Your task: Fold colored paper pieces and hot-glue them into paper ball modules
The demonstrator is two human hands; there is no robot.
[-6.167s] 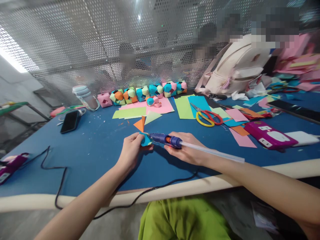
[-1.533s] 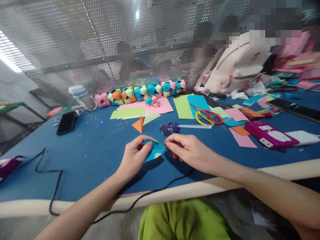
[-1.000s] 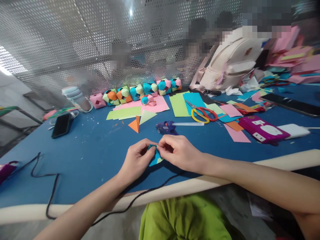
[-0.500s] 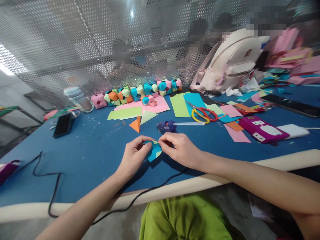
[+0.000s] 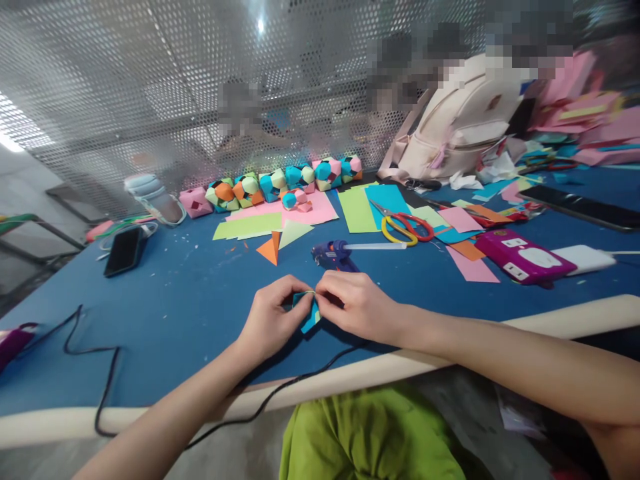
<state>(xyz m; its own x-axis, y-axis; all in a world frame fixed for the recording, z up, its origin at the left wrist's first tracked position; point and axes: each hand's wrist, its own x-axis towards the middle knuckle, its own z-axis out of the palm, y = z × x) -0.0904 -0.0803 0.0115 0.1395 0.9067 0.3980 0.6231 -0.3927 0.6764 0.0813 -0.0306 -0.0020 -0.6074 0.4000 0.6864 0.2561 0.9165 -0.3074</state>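
Note:
A small folded piece of blue and light-green paper is held just above the blue table. My left hand pinches it from the left between thumb and fingers. From the right, my right hand pinches its upper edge, and the fingertips of both hands meet there. Parts of the paper are hidden behind the fingers. Just beyond my right hand lies a dark blue glue gun with a clear glue stick sticking out of its back. Left of it sits a folded orange paper triangle.
Folded paper balls line the mesh partition. Scissors, coloured sheets, a purple power strip and a backpack are to the right. A phone and bottle stand left. A black cord crosses the table edge.
The glue gun, earlier in my right hand, now lies on the table. My right hand has moved to the folded paper and pinches it; the paper has been turned between the fingers.

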